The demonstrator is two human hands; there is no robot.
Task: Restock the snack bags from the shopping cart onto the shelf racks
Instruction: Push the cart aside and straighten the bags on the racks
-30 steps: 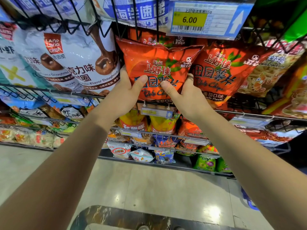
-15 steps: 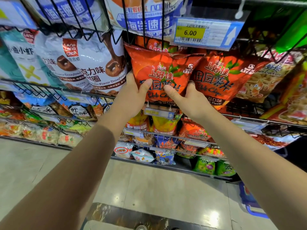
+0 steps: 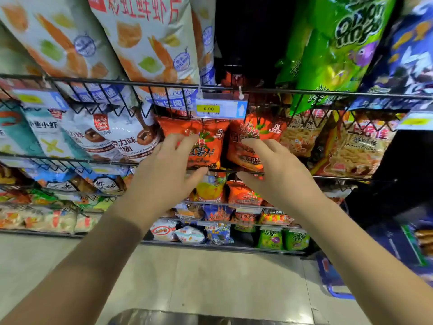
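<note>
An orange potato-chip bag stands in the wire rack, behind the front rail and under a 6.00 price tag. A second orange bag stands just right of it. My left hand hovers in front of the first bag with fingers spread, fingertips near its upper left corner and thumb by the rail. My right hand is in front of the second bag, fingers apart, gripping nothing. The shopping cart shows only as a dark edge at the bottom.
White doughnut-snack bags fill the rack to the left and prawn-cracker bags fill it to the right. Large shrimp-chip bags and green bags hang above. Lower racks hold several small bags. A blue basket sits on the floor at right.
Both hands have let go of the orange chip bag and opened, drawing slightly back. The bag now rests behind the rail. The view has pulled back and tilted upward.
</note>
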